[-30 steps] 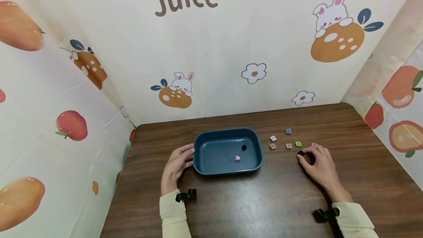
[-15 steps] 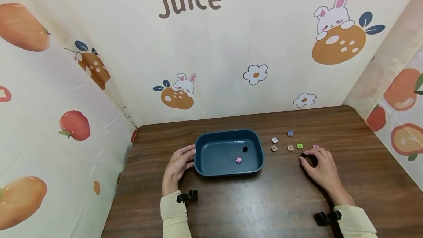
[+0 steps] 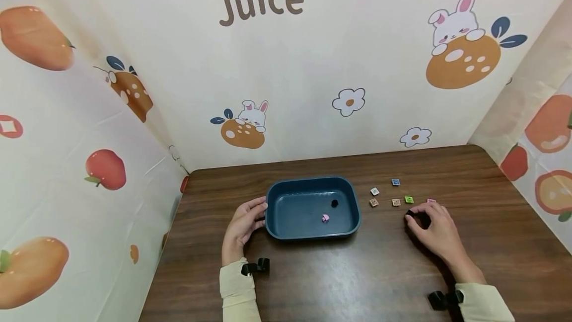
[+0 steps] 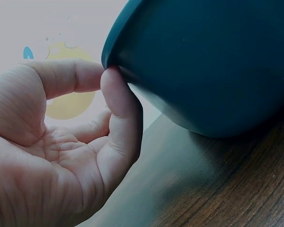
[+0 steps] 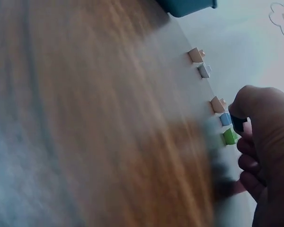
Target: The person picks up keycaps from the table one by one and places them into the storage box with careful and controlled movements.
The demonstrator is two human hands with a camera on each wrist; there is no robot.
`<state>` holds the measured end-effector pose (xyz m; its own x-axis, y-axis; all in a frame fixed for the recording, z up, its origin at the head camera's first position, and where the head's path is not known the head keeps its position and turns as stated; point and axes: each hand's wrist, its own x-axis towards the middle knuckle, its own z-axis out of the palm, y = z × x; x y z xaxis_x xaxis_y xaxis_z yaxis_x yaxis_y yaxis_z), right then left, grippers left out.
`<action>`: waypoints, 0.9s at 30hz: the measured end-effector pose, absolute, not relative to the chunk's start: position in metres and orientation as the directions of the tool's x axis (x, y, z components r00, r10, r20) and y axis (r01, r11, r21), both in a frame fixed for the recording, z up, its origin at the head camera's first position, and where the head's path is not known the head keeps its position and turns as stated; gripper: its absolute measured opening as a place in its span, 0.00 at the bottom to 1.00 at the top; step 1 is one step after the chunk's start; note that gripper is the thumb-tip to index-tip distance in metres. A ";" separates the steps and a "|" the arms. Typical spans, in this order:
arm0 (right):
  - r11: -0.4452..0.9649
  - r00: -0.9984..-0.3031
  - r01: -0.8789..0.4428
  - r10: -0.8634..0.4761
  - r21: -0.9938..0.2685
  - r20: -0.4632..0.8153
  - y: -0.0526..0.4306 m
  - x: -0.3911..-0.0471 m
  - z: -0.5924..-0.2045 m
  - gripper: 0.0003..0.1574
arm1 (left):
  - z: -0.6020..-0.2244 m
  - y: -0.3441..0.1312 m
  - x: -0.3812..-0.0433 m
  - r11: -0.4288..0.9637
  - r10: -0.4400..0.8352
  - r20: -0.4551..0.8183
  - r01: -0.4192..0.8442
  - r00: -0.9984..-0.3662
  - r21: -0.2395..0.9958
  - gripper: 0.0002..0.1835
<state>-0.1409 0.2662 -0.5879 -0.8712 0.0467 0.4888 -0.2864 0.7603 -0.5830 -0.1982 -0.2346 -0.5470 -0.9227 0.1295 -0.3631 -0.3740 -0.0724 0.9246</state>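
At the left end of a dark blue rectangular tray (image 3: 290, 236), my left hand (image 3: 243, 222) holds the rim with its thumb and curled fingers. In the left wrist view, the fingertips (image 4: 114, 78) meet just under the tray's lip. Inside the tray lie a small black piece (image 3: 334, 203) and a small pink piece (image 3: 325, 218). To the right, my right hand (image 3: 435, 227) pinches a small black block (image 5: 237, 124) between thumb and forefinger, low over the table. The other fingers are curled below it in the right wrist view.
Several tiny square blocks lie between tray and right hand: white (image 3: 374, 191), blue (image 3: 395, 182), green (image 3: 408, 200), tan (image 3: 395, 202) and another tan (image 3: 374, 202). A pink block (image 3: 431, 201) is partly hidden behind my right hand. Patterned curtains (image 3: 313, 63) close off the table's back and sides.
The head view has shifted slightly, so everything sits a little lower and further right. Both hands stay almost still against the tray and blocks.
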 end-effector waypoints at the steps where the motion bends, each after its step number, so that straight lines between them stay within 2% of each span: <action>1: 0.761 -0.875 -0.289 0.037 -0.580 0.483 0.265 -0.141 -0.586 0.12 | -0.547 -0.235 -0.198 -0.072 0.131 -0.359 -0.370 -0.924 0.926 0.28; 6: 0.782 -0.890 -0.284 0.001 -0.555 0.457 0.259 -0.142 -0.575 0.11 | -0.545 -0.235 -0.197 -0.081 0.128 -0.363 -0.375 -0.923 0.924 0.27; 13: 0.794 -0.874 -0.323 -0.042 -0.515 0.484 0.250 -0.143 -0.564 0.11 | -0.545 -0.235 -0.198 -0.083 0.129 -0.364 -0.376 -0.922 0.923 0.27; 21: 0.795 -0.885 -0.313 -0.046 -0.520 0.463 0.239 -0.143 -0.557 0.11 | -0.547 -0.236 -0.199 -0.073 0.134 -0.371 -0.383 -0.919 0.921 0.26; 27: 0.777 -0.864 -0.353 -0.057 -0.521 0.500 0.229 -0.152 -0.551 0.12 | -0.548 -0.235 -0.199 -0.084 0.116 -0.370 -0.380 -0.922 0.921 0.24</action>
<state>-0.1515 0.2292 -0.5508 -0.8641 -0.0574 0.5001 -0.3533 0.7769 -0.5212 -0.1993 -0.2346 -0.5483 -0.9218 0.1165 -0.3699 -0.3802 -0.0840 0.9211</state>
